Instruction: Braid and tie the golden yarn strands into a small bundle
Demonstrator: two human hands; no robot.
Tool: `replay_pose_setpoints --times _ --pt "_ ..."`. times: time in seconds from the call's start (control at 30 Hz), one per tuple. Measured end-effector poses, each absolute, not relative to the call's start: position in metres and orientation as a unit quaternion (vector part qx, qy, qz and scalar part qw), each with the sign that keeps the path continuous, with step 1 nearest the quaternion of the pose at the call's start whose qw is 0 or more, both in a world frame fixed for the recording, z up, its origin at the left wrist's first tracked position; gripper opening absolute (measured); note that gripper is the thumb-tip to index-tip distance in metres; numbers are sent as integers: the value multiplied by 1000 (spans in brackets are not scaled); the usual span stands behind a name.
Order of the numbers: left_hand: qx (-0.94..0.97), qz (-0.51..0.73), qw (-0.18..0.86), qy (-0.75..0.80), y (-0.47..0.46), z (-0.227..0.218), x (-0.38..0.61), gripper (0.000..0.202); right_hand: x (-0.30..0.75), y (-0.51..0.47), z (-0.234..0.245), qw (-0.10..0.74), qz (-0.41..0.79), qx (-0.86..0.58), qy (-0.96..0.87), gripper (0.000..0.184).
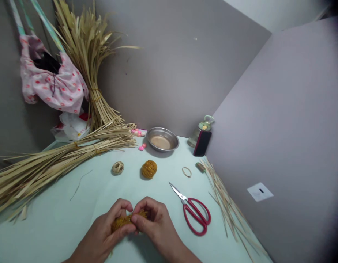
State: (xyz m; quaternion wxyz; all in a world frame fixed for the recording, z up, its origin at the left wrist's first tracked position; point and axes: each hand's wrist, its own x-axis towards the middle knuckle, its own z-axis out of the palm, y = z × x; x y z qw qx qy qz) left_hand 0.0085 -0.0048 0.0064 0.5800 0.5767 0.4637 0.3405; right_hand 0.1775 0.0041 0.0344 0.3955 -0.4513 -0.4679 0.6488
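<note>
A small bundle of mustard-coloured yarn is held between my two hands at the table's near side. My left hand wraps its fingers and thumb around the left part of the bundle. With thumb and fingertips, my right hand pinches the bundle's right end, where short strands stick out. The fingers hide much of the bundle's underside. Beyond my hands sits a ball of the same yarn. To its left lies a small woven straw ball. Red-handled scissors lie to the right of my right hand.
A metal bowl of liquid stands at the back, near pink pieces. A phone leans against a bottle. Straw bundles lie along the left, loose strips along the right. A thin ring lies between.
</note>
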Motion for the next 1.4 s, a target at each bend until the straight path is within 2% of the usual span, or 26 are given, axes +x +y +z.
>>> replay_pose_setpoints --times 0.13,0.27,0.53,0.77,1.0,1.4 --pt "509 351 648 445 -2 12 10 32 178 5 36 407 657 -439 -457 33" --pt "406 390 704 433 1 10 9 46 182 6 37 409 620 -462 -485 20" --pt "368 448 681 448 4 16 1 49 189 9 33 418 563 -477 -530 5" --pt "353 467 645 490 7 26 -3 49 191 13 33 440 566 -476 -508 9" --pt "372 474 609 516 9 29 -4 51 193 20 25 444 640 -459 -428 20" --pt "360 528 567 519 14 24 -20 40 196 20 21 463 643 -458 -403 20"
